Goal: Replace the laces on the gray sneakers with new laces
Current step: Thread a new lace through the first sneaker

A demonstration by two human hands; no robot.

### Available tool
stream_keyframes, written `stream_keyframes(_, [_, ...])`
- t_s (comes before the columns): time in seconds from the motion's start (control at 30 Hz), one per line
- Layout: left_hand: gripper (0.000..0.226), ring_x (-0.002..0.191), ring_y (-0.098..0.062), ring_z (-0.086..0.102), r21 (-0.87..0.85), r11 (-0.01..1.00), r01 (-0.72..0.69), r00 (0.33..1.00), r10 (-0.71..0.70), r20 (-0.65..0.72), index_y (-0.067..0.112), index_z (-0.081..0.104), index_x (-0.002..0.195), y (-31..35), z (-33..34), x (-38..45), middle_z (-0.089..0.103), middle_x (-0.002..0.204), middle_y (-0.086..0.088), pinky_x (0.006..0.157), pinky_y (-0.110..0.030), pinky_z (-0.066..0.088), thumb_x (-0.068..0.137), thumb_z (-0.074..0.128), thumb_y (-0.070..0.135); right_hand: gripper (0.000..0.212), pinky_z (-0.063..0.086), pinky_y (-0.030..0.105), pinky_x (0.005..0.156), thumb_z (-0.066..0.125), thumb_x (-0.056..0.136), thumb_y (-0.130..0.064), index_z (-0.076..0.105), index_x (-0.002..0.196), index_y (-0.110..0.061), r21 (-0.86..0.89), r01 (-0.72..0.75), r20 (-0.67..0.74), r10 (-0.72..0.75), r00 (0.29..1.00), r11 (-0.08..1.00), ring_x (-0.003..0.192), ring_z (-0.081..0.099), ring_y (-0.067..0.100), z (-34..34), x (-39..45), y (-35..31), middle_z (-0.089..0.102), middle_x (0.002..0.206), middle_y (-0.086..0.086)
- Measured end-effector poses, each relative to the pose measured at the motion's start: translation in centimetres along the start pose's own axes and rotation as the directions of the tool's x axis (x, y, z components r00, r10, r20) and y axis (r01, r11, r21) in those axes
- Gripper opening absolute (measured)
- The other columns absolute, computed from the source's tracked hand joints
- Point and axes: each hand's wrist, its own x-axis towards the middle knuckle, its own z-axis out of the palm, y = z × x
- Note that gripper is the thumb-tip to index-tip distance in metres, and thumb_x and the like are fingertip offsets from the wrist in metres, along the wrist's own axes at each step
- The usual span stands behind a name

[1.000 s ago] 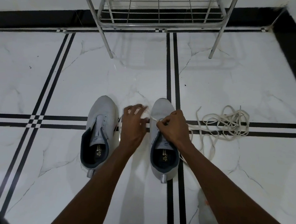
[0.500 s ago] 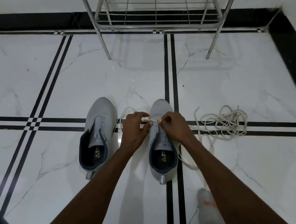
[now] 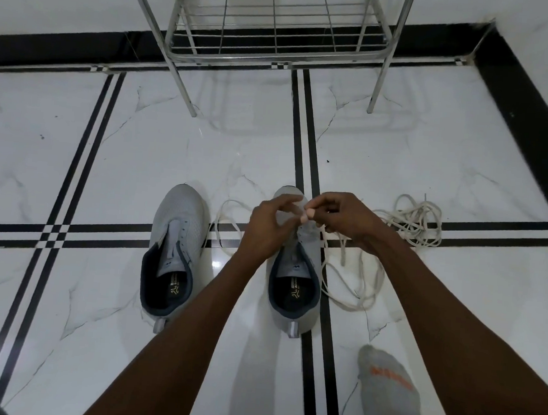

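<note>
Two gray sneakers with dark blue linings stand side by side on the floor, toes pointing away from me. The left sneaker (image 3: pixel 175 249) has no lace in it. Both my hands hover over the toe end of the right sneaker (image 3: pixel 295 283). My right hand (image 3: pixel 346 219) pinches a white lace (image 3: pixel 351 287) between thumb and fingertip. My left hand (image 3: pixel 266 229) meets it fingertip to fingertip, and a loop of the same lace runs out from it between the shoes. The rest of the lace trails in loops on the floor right of the shoe.
A tangled pile of white laces (image 3: pixel 417 224) lies to the right of my hands. A metal wire rack (image 3: pixel 277 45) stands on thin legs against the far wall. My gray-socked foot (image 3: pixel 386 396) rests at the lower right. Black skirting (image 3: pixel 531 128) borders the white tiled floor.
Both hands have shifted forward from the lacing area to over the right sneaker's toe, drawing the lace along. More lace now lies in loops beside the shoe, and my socked foot has come into view.
</note>
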Motion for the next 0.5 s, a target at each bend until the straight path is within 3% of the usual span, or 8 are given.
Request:
stream_keyframes(0.07, [0.014, 0.091, -0.005, 0.069, -0.033, 0.999, 0.021, 0.993, -0.025, -0.115, 0.018, 0.078, 0.102, -0.5, -0.5, 0.4, 0.077, 0.095, 0.008, 0.084, -0.031, 0.057, 0.092, 0.074, 0.027, 0.024, 0.047, 0.029, 0.062, 0.079, 0.085, -0.024, 0.071, 0.098, -0.006, 0.038, -0.014, -0.054, 0.016, 0.998, 0.999, 0.068, 0.064, 0.012, -0.2, 0.2, -0.3, 0.076, 0.086, 0.009])
stream_keyframes(0.13, [0.009, 0.089, -0.006, 0.069, -0.033, 0.988, 0.148, 0.944, -0.151, -0.293, 0.017, 0.076, 0.092, -1.6, -1.6, 0.6, 0.075, 0.091, 0.008, 0.084, -0.040, 0.059, 0.094, 0.068, 0.020, 0.024, 0.046, 0.024, 0.057, 0.079, 0.086, -0.023, 0.072, 0.097, -0.003, 0.042, -0.042, -0.049, 0.044, 0.998, 0.998, 0.067, 0.060, 0.014, -0.9, 0.1, -0.4, 0.076, 0.088, 0.012])
stream_keyframes(0.2, [0.007, 0.095, -0.014, 0.068, -0.038, 0.961, 0.274, 0.854, -0.261, -0.449, 0.015, 0.072, 0.095, -2.6, -2.4, 0.5, 0.074, 0.098, 0.003, 0.090, -0.043, 0.056, 0.095, 0.065, 0.018, 0.019, 0.048, 0.018, 0.055, 0.075, 0.089, -0.018, 0.074, 0.099, -0.003, 0.044, -0.056, -0.035, 0.057, 0.998, 0.997, 0.070, 0.059, 0.015, -1.6, -0.2, -0.4, 0.076, 0.091, 0.013])
stream_keyframes(0.23, [0.011, 0.102, -0.016, 0.065, -0.043, 0.965, 0.260, 0.842, -0.248, -0.478, 0.014, 0.070, 0.105, -2.8, -2.6, 0.3, 0.072, 0.106, 0.001, 0.095, -0.042, 0.054, 0.096, 0.066, 0.020, 0.016, 0.051, 0.018, 0.057, 0.074, 0.090, -0.016, 0.075, 0.101, -0.004, 0.034, -0.046, -0.033, 0.047, 0.998, 0.998, 0.073, 0.060, 0.016, -1.7, -0.1, -0.4, 0.076, 0.090, 0.011])
stream_keyframes(0.3, [0.035, 0.114, -0.010, 0.060, -0.030, 0.993, 0.114, 0.924, -0.117, -0.365, 0.016, 0.064, 0.127, -2.3, -2.3, -0.1, 0.067, 0.124, 0.003, 0.100, -0.024, 0.048, 0.096, 0.070, 0.029, 0.013, 0.054, 0.022, 0.062, 0.074, 0.089, -0.014, 0.076, 0.100, -0.007, -0.009, -0.016, -0.015, 0.016, 1.000, 1.000, 0.076, 0.064, 0.016, -1.3, 0.1, -0.9, 0.076, 0.084, 0.004])
stream_keyframes(0.37, [0.041, 0.114, -0.004, 0.061, 0.002, 1.000, -0.008, 0.990, 0.008, -0.140, 0.020, 0.064, 0.131, -0.7, -1.6, -0.3, 0.068, 0.126, 0.006, 0.091, -0.007, 0.044, 0.094, 0.072, 0.034, 0.013, 0.050, 0.030, 0.062, 0.079, 0.084, -0.014, 0.076, 0.096, -0.008, -0.033, 0.004, -0.008, -0.004, 1.000, 0.999, 0.072, 0.067, 0.014, -0.3, 0.5, -1.6, 0.077, 0.082, 0.007])
stream_keyframes(0.43, [0.025, 0.100, -0.007, 0.069, 0.022, 0.999, -0.038, 0.996, 0.040, -0.080, 0.017, 0.075, 0.114, -0.4, -1.3, 0.0, 0.076, 0.107, 0.004, 0.082, -0.013, 0.051, 0.093, 0.073, 0.030, 0.017, 0.045, 0.028, 0.055, 0.083, 0.080, -0.017, 0.074, 0.091, -0.007, -0.041, 0.002, -0.051, -0.004, 0.999, 0.999, 0.063, 0.067, 0.011, 0.1, 0.8, -1.9, 0.076, 0.078, 0.008])
stream_keyframes(0.5, [0.011, 0.084, -0.008, 0.072, 0.016, 1.000, 0.023, 0.975, -0.019, -0.223, 0.023, 0.080, 0.093, -1.1, -1.9, 0.3, 0.077, 0.087, 0.010, 0.076, -0.034, 0.060, 0.095, 0.069, 0.027, 0.018, 0.043, 0.021, 0.049, 0.084, 0.079, -0.018, 0.072, 0.087, -0.007, -0.057, -0.007, -0.082, 0.002, 0.997, 0.998, 0.055, 0.063, 0.008, -0.2, 0.7, -2.1, 0.075, 0.073, 0.004])
